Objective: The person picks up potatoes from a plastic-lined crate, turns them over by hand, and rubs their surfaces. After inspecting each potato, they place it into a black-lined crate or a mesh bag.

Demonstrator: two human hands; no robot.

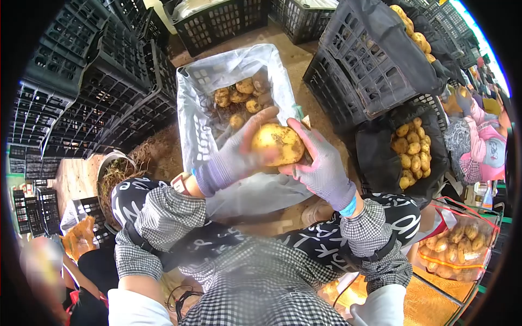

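Observation:
A large yellow potato (277,144) with brown dirt patches is held between my two gloved hands, above the near end of a lined crate. My left hand (236,155) wraps round its left side, its fingers slightly blurred. On the other side, my right hand (321,160) grips the potato, thumb below and fingers above. A small pale tip shows by the right fingers; I cannot make out what it is. Beneath the hands, the crate with a white plastic liner (193,89) holds several dirty potatoes (244,86) at its far end.
Stacked black crates (103,76) rise on the left, beside a bucket of dry roots (117,174). More crates (353,60) stand at right, near a black-lined crate of potatoes (413,152). Bagged potatoes (457,244) lie lower right. Another person (481,136) is at far right.

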